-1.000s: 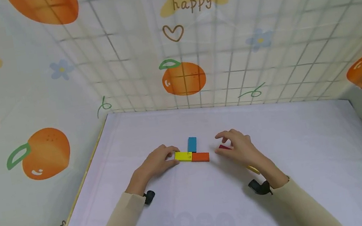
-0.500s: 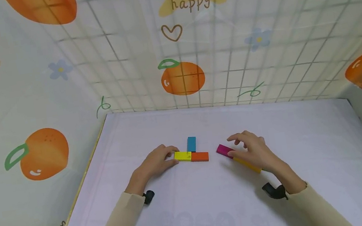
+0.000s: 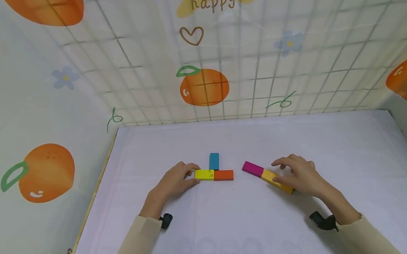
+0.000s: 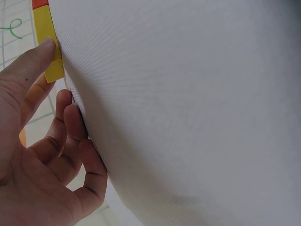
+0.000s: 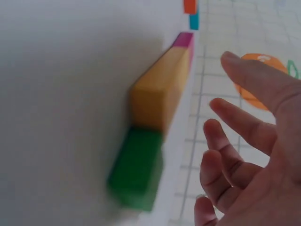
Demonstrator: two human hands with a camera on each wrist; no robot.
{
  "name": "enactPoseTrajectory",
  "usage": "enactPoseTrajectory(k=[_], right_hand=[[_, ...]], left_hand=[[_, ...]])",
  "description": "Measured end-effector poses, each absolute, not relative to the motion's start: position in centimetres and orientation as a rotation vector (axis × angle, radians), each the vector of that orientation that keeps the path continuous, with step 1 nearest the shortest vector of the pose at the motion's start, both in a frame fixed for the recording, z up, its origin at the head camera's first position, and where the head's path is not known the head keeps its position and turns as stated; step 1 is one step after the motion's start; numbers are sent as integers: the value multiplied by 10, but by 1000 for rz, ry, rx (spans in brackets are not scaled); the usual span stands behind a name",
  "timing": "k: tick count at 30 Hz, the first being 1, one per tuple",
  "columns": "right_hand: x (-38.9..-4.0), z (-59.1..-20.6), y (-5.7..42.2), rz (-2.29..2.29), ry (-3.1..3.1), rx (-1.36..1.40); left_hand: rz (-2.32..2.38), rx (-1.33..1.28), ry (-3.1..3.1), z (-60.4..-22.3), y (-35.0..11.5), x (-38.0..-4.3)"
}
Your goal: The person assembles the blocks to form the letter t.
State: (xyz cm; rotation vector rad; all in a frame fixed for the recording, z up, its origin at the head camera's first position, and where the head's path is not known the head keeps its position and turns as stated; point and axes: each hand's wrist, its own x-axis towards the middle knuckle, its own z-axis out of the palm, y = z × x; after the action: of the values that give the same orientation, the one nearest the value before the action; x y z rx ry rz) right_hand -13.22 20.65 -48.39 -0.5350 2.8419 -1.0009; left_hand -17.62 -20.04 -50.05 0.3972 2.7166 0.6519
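My left hand (image 3: 174,183) pinches the left end of a yellow block (image 3: 203,175) between thumb and finger. An orange block (image 3: 224,175) adjoins its right end, and a blue block (image 3: 214,161) stands out behind the two. My right hand (image 3: 300,175) hovers with parted fingers over a second row, holding nothing. That row slants across the table: a magenta block (image 3: 253,169) at the far end, an amber block (image 3: 270,177) in the middle, and a green block (image 5: 135,169) at the near end, which the hand hides in the head view.
A white cloth covers the table (image 3: 211,231). Behind it hangs a curtain (image 3: 241,60) printed with oranges and grid lines, and a similar one (image 3: 1,227) runs along the left side. Each wrist carries a black camera mount (image 3: 323,221).
My right hand has moved right and toward me along the slanted row, uncovering the magenta block and much of the amber one. The left hand keeps its pinch on the yellow block.
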Motion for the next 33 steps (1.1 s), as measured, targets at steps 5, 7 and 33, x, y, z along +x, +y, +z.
enactPoseTrajectory(k=[5, 7, 33], right_hand=[[-128, -491, 219, -914, 2866, -523], [-126, -493, 223, -898, 2873, -531], [-130, -491, 242, -707, 2668, -730]], left_hand=[[663, 400, 2711, -499, -201, -176], [665, 401, 2710, -498, -201, -176], [673, 405, 2706, -499, -201, -175]])
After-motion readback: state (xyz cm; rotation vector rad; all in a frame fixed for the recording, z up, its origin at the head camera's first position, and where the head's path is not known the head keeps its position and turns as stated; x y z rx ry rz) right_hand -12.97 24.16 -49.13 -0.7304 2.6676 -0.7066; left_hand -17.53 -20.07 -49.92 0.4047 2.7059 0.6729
